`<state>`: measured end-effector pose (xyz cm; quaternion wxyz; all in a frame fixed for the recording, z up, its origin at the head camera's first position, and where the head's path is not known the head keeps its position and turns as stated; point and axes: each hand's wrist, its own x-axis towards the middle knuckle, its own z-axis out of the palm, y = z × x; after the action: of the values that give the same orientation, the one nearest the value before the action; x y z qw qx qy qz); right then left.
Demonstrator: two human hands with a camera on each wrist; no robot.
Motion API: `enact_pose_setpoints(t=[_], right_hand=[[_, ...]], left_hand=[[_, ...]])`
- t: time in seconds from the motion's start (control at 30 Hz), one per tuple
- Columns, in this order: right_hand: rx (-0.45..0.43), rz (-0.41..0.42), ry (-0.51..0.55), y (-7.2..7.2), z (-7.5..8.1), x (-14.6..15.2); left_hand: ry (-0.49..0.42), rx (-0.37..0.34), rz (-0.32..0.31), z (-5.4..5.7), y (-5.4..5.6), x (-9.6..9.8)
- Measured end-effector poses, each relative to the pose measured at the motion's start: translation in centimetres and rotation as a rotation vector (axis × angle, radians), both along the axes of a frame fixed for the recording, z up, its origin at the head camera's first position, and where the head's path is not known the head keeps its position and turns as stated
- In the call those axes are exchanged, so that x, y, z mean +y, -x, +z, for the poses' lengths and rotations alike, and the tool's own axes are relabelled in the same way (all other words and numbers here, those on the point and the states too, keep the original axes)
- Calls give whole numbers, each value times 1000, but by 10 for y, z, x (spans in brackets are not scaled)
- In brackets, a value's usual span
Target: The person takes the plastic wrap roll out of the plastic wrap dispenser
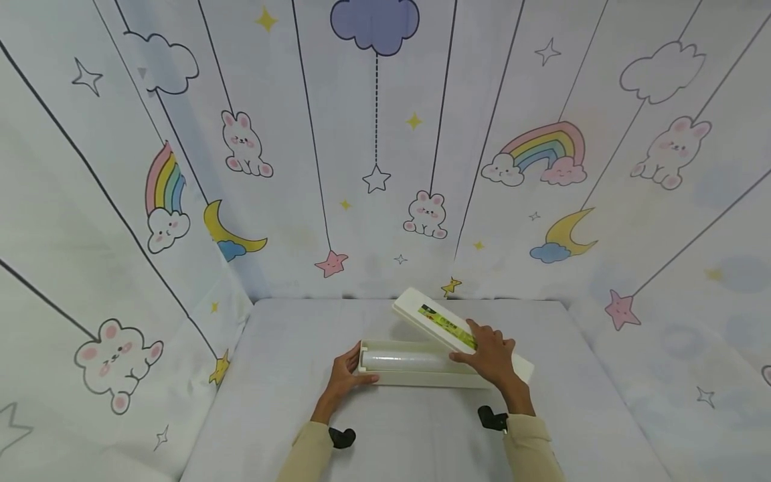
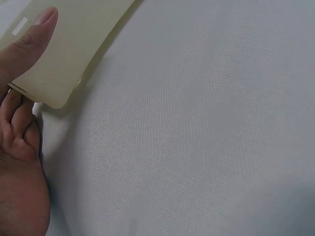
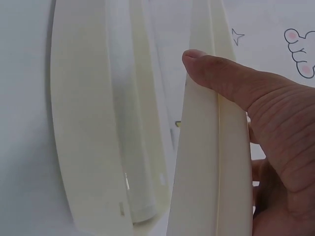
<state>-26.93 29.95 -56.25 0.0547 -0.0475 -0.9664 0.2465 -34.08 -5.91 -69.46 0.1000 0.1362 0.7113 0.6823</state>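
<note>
A long cream dispenser box (image 1: 415,379) lies on the table, its top uncovered. Inside it is a roll of clear plastic wrap (image 1: 391,361), which also shows in the right wrist view. My left hand (image 1: 345,376) grips the box's left end, thumb along the front wall (image 2: 74,54) and fingers around the end. With my right hand (image 1: 495,358) I hold the box's long cream lid (image 1: 412,303) tilted above the right part of the box; a green label (image 1: 444,324) is on its top. In the right wrist view the thumb presses one side of the lid (image 3: 199,147).
White cloth covers the table (image 1: 415,448). Behind it and along both sides hangs a white backdrop (image 1: 289,227) printed with rabbits, stars and rainbows. Black mounts (image 1: 343,438) sit at both wrists, by the beige sleeves (image 1: 533,448).
</note>
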Motion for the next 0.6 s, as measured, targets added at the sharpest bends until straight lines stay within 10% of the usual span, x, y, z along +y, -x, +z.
enact_pose_setpoints(t=[0.6], right_hand=[[6,-43,9,-3,-1,4]], left_hand=[[12,15,-7,-1,2,1]])
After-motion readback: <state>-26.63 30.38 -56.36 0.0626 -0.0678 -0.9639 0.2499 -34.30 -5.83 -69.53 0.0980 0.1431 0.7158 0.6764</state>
